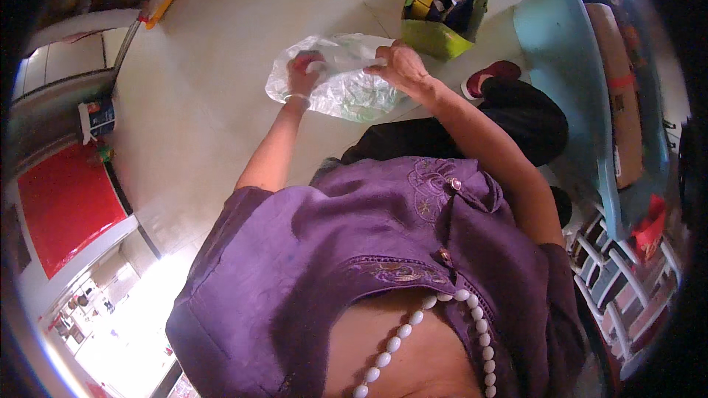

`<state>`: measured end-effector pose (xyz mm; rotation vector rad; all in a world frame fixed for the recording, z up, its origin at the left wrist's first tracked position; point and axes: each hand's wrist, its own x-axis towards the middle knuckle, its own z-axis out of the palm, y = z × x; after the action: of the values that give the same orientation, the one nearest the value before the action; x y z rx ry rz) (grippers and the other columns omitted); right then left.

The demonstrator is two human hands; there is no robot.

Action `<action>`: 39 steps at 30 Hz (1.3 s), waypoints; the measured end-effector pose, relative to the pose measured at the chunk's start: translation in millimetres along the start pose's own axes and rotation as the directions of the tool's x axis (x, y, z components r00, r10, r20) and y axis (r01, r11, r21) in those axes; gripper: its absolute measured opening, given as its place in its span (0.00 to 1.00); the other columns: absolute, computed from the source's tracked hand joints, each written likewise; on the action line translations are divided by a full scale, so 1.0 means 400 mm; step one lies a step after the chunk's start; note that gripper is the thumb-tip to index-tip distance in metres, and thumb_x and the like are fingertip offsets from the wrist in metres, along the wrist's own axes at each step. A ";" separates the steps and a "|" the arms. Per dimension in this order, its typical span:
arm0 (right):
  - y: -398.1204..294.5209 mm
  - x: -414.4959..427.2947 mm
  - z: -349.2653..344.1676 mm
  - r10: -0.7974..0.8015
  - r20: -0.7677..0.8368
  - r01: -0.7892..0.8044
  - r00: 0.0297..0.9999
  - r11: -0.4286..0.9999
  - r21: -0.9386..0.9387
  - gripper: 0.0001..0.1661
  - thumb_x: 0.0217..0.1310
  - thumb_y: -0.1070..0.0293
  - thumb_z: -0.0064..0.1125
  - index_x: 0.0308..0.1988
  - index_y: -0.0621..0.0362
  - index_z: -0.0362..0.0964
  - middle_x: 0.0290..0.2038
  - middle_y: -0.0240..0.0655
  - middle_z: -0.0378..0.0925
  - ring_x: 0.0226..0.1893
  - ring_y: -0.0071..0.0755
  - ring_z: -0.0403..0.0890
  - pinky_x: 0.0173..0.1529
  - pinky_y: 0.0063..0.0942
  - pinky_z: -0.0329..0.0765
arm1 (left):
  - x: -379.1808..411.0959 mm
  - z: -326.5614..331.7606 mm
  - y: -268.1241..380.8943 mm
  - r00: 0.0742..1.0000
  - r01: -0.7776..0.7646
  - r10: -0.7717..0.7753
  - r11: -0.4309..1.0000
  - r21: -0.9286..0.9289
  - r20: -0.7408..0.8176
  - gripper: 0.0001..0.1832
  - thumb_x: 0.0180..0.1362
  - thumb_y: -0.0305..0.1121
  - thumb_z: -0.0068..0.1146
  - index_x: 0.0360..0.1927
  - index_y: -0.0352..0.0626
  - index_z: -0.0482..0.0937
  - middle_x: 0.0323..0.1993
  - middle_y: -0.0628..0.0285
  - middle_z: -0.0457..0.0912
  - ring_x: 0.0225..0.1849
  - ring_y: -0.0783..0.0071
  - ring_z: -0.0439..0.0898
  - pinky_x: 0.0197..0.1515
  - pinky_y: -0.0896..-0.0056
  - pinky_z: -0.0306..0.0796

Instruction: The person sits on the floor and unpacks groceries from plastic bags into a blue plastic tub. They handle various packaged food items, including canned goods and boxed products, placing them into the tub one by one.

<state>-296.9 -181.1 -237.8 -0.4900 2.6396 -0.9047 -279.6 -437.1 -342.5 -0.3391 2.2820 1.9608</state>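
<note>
A clear plastic bag (pixel 359 91) is spread out in front of me, above the pale tiled floor. My left hand (pixel 305 74) is at its left part, partly seen through the film, with a small dark and reddish item at the fingers that I cannot make out. At the bag's upper right edge, my right hand (pixel 401 66) pinches the plastic between thumb and fingers. Just beyond that hand, a yellow-green bag (pixel 437 38) stands open on the floor, holding dark packages and some crumpled plastic.
On the right is a light blue plastic piece of furniture (pixel 558 66) bearing a long cardboard box (pixel 622 99). White metal bars (pixel 625 282) stand below it. A red-topped surface (pixel 72 204) is at the left. My maroon shoe (pixel 492 77) rests near the yellow-green bag.
</note>
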 end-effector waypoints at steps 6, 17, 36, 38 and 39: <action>0.059 -0.027 -0.017 0.212 -0.011 -0.199 0.977 0.936 0.290 0.27 0.47 0.46 0.51 0.26 0.62 0.73 0.23 0.45 0.74 0.27 0.47 0.74 0.33 0.38 0.69 | 0.067 0.176 -0.132 0.958 -0.001 -0.170 0.806 0.592 0.232 0.33 0.44 0.36 0.54 0.52 0.36 0.54 0.42 0.54 0.73 0.43 0.59 0.73 0.49 0.65 0.63; 0.073 -0.048 -0.004 0.114 -0.256 -0.047 0.960 0.966 0.253 0.19 0.43 0.54 0.56 0.27 0.60 0.72 0.24 0.46 0.71 0.30 0.47 0.72 0.37 0.38 0.70 | 0.193 0.013 -0.374 0.850 0.464 -0.300 0.815 -0.347 0.432 0.24 0.51 0.33 0.51 0.51 0.40 0.63 0.32 0.59 0.74 0.28 0.72 0.73 0.29 0.72 0.71; 0.154 -0.359 -0.396 -0.036 -0.511 0.153 0.859 0.970 0.189 0.09 0.46 0.70 0.53 0.33 0.57 0.70 0.33 0.40 0.70 0.35 0.42 0.73 0.36 0.33 0.72 | 0.122 0.904 0.969 0.383 -0.809 0.689 0.571 -0.136 0.616 0.09 0.54 0.29 0.48 0.39 0.42 0.74 0.28 0.63 0.75 0.28 0.78 0.73 0.32 0.80 0.68; 0.213 -0.396 -0.462 0.093 -0.637 0.141 0.765 0.941 0.307 0.08 0.47 0.71 0.53 0.32 0.58 0.70 0.31 0.40 0.71 0.33 0.43 0.73 0.36 0.32 0.71 | 0.180 1.071 0.993 0.144 -0.955 0.783 0.271 -0.123 0.605 0.10 0.54 0.33 0.47 0.40 0.46 0.74 0.32 0.56 0.76 0.32 0.61 0.76 0.36 0.69 0.70; 0.244 -0.409 -0.484 0.175 -0.686 0.105 0.706 0.933 0.345 0.07 0.48 0.69 0.53 0.32 0.58 0.70 0.29 0.40 0.71 0.32 0.43 0.73 0.36 0.33 0.71 | 0.227 1.165 0.989 0.105 -0.980 0.761 0.188 -0.062 0.641 0.12 0.53 0.34 0.47 0.41 0.47 0.73 0.35 0.55 0.75 0.35 0.59 0.75 0.39 0.67 0.70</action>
<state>-247.4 60.8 -125.1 0.0424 2.9769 -1.8324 -490.7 68.6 -56.8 1.9375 2.4406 1.3029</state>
